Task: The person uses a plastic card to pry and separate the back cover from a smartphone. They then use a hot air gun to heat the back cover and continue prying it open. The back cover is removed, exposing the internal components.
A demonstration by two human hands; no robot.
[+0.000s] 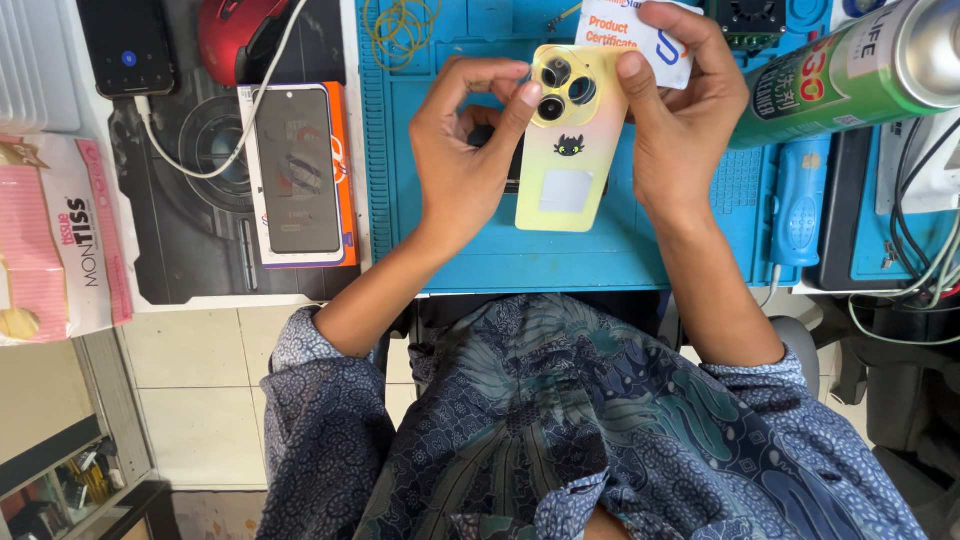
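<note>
A pale yellow-to-pink gradient smartphone [570,140] is held back-up over the blue silicone worktop mat [480,250], gripped by the left hand [465,150] at the camera cluster and the right hand [680,120], which also pinches a white card [640,35]; steady support is probably best.

A blue work mat [480,262] covers the middle of a white bench [215,300], with a black desk pad [190,240] beside it on one side. Below the bench edge the floor [200,400] is laid with pale square tiles and darker grout lines. A metal-framed glass cabinet [70,470] stands at the lower corner, its shelves cluttered. Light is bright and even, casting only soft shadows across the surfaces.
</note>
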